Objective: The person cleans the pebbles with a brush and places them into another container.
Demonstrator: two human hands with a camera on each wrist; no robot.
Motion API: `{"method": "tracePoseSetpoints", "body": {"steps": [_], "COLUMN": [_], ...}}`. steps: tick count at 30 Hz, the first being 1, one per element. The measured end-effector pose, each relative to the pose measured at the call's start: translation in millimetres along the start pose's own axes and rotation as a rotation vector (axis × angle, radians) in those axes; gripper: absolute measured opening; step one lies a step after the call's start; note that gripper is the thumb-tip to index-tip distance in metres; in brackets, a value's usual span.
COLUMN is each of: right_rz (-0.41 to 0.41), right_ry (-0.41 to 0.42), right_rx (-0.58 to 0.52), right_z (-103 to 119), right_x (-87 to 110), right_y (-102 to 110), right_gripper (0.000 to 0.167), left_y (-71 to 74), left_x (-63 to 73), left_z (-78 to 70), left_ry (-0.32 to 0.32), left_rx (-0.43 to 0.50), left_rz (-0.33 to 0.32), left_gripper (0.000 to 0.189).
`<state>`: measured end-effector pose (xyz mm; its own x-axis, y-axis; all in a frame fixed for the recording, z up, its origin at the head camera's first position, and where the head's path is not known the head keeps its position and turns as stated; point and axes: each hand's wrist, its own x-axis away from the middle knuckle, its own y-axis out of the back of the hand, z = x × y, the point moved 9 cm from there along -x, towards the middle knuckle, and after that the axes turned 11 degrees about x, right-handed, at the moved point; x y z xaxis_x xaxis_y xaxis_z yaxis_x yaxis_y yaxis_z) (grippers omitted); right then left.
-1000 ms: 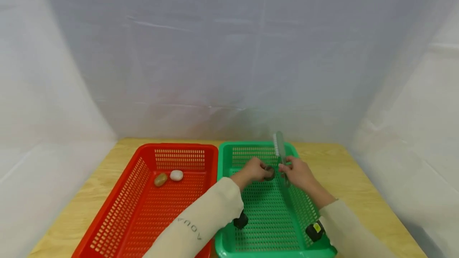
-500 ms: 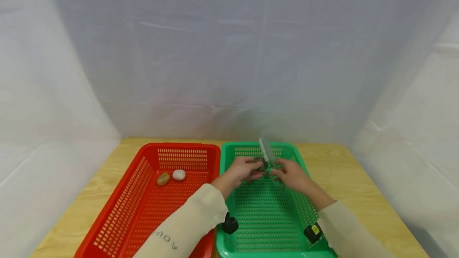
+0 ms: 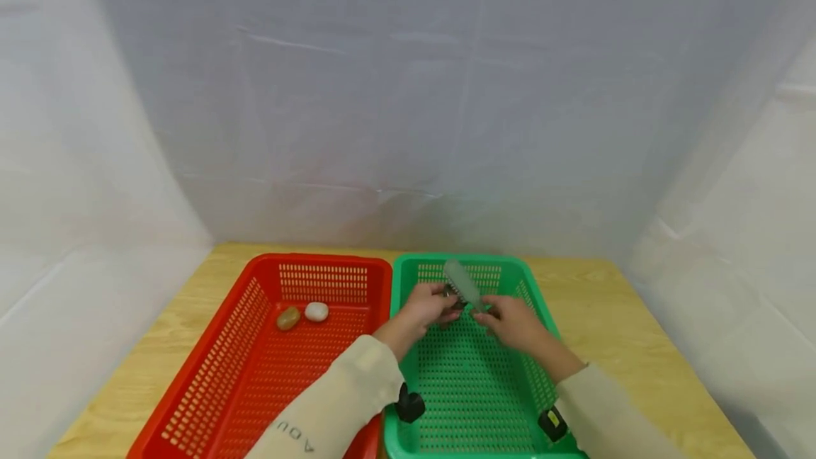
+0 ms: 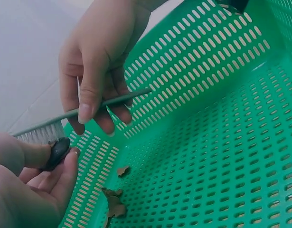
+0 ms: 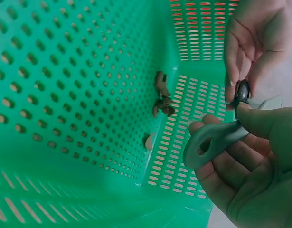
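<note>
Over the far part of the green basket (image 3: 474, 392), my left hand (image 3: 417, 310) pinches a dark, smooth stone (image 4: 59, 151) between thumb and fingers. My right hand (image 3: 515, 323) grips a grey-green brush (image 3: 464, 282) by its handle, which has a hole at its end (image 5: 205, 146). The brush's white bristles (image 4: 46, 134) face down against or just above the stone; actual contact is hard to make out. From above, the brush head covers most of the stone. Crumpled brown scraps (image 4: 116, 206) lie on the basket floor under the hands.
A red basket (image 3: 274, 381) stands directly left of the green one. Inside it lie a brown stone (image 3: 288, 318) and a white stone (image 3: 316, 312). Both baskets rest on a wooden table (image 3: 612, 317), with white sheeting (image 3: 414, 126) behind and at the sides.
The brush, upright and apart from the stone a second ago, has swung left and tilted down onto it or close over it. My left hand has drawn the stone left and slightly nearer.
</note>
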<state>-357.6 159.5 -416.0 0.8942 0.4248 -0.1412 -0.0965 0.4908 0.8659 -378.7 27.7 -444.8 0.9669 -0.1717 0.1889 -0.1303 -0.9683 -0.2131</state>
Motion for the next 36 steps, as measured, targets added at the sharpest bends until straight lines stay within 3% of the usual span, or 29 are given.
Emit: {"method": "tracePoseSetpoints", "body": {"steps": [10,26,30,36], "right_rz": [-0.034,-0.067,-0.075,-0.076], "right_ry": [-0.012,-0.154,-0.134,-0.01], "right_rx": [0.069,0.126,0.071,0.065], "right_z": [-1.6,-14.0,-10.1,2.2], "right_x": [1.5,3.4,1.9,-1.5], "right_y": [-2.3,1.7,1.3,-1.3], "right_gripper": [0.019,0.009,0.014,0.012], "left_y": [7.1,11.0,11.9,12.4], "left_x": [-1.3,0.2,2.2,0.5], "left_z": [3.7,2.7,2.2,1.8], "left_ry": [-0.013,-0.012,-0.009,-0.015], "left_rx": [-0.02,0.014,0.016,0.015], "left_rz": [-0.044,-0.075,-0.083,-0.067], "left_gripper": [0.036,0.033,0.033,0.036]}}
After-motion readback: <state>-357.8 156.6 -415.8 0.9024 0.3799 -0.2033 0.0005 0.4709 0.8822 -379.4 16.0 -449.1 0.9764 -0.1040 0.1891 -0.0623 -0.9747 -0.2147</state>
